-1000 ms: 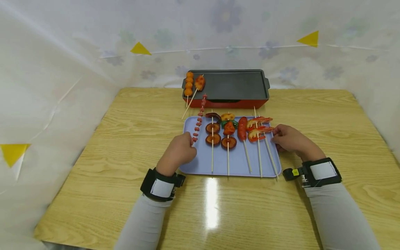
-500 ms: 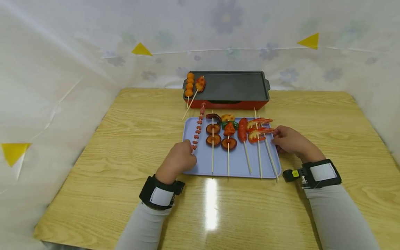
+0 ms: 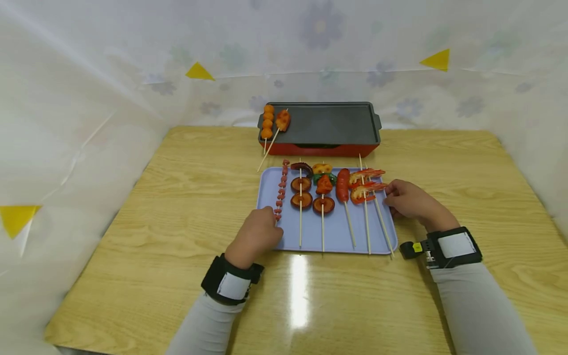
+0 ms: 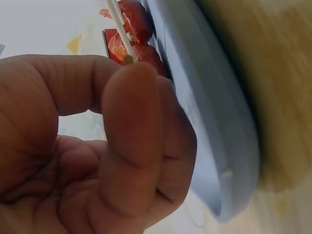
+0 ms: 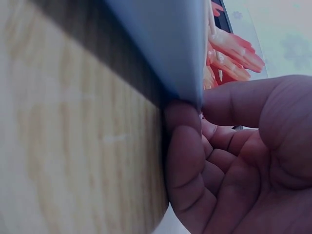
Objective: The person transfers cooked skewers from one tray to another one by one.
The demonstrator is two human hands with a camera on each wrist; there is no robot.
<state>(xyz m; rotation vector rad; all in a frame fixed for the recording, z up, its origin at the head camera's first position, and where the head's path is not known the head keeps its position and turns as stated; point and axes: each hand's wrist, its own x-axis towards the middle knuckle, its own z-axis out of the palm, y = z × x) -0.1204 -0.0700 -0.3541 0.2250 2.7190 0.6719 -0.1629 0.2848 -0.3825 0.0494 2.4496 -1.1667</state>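
Observation:
My left hand (image 3: 256, 235) pinches the lower end of a skewer of small pinkish-red meat pieces (image 3: 282, 187), over the left side of a pale blue tray (image 3: 288, 239). In the left wrist view, the stick's end (image 4: 127, 59) shows between thumb and finger. At the tray's right rim, my right hand (image 3: 412, 201) grips the edge, thumb on top and fingers beneath, as the right wrist view shows. Beside the meat skewer lie a mushroom skewer (image 3: 301, 199), a mixed skewer with a mushroom slice (image 3: 323, 204), a sausage skewer (image 3: 342, 185) and shrimp skewers (image 3: 364, 192).
Behind the tray stands a red grill with a dark flat plate (image 3: 333, 123). An orange ball skewer (image 3: 267, 122) and a browned meat skewer (image 3: 282, 120) lie on its left end, sticks jutting over the front. A wooden table (image 3: 177, 212) carries everything; a pale curtain hangs behind.
My left hand has drawn the meat skewer down toward me; its tip, earlier overlapping the grill's front, now sits at the tray's far edge. My right hand stays at the rim.

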